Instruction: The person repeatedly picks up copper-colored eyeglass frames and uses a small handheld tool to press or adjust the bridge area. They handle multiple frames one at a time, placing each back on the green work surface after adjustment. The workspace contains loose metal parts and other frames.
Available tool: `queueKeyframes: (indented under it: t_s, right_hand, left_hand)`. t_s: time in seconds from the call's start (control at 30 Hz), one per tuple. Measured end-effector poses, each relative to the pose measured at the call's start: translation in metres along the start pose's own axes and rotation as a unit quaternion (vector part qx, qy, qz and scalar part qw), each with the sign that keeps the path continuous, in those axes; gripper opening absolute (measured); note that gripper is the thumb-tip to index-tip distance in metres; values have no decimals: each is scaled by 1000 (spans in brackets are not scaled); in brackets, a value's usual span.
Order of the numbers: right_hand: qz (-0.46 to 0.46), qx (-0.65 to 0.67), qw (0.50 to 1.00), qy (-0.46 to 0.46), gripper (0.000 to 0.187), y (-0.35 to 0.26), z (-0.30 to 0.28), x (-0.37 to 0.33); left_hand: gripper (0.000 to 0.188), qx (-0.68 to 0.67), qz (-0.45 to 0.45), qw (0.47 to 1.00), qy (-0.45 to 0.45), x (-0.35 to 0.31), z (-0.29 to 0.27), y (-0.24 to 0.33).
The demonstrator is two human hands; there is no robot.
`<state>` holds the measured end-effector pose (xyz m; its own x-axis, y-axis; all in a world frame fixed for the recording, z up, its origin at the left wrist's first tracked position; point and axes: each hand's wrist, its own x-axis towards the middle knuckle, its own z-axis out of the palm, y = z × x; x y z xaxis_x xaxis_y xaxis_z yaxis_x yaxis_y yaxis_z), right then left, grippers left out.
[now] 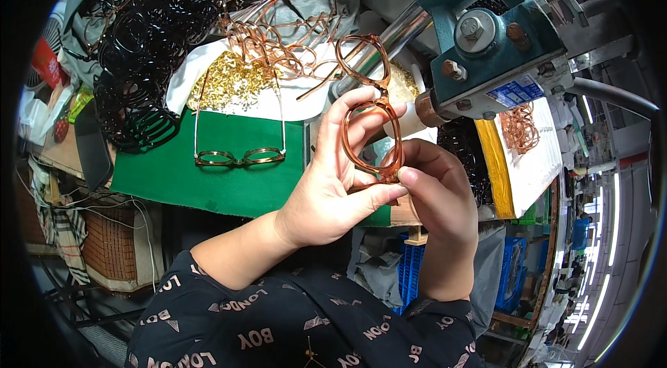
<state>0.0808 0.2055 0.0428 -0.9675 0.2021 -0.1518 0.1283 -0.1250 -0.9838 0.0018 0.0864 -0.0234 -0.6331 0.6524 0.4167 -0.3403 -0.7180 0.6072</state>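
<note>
At nine o'clock, spectacles [240,161] lie with arms spread on a green mat [161,177]; gold bits [233,84] heap beyond, toward ten. Near the centre, toward one o'clock, a brown frame [382,98] stands on end. The left hand [321,195] cradles it, thumb by its near end; the right hand [443,191] pinches that end between thumb and forefinger. Whether a small part sits there, I can't tell. Steadying the rim close to the pinch should limit flexing; best keep clear of the machine [486,55] at two.
</note>
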Motion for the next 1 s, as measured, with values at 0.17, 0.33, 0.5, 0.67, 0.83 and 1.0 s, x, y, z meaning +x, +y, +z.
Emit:
queueKeyframes:
  t_s: [0.17,0.33,0.5,0.67,0.83,1.0]
  right_hand:
    - [2,-7,1000,-14,13,0,0,-2]
    - [-10,-49,998,-25,13,3,1,-1]
    - [-6,-47,998,-36,14,4,-3,0]
    - [2,-41,999,-23,15,2,-3,-1]
    - [-3,-26,1000,-11,16,0,-5,0]
    - [8,-21,1000,-14,17,1,-9,1]
  left_hand:
    - [86,10,-38,999,14,-1,3,9]
    - [78,-41,-45,997,47,-4,10,8]
    - [78,-69,-25,996,57,-5,14,5]
    - [79,-71,-28,996,49,-5,13,4]
    - [84,-66,-18,997,38,-5,11,0]
    - [88,-78,-26,996,30,-6,9,0]
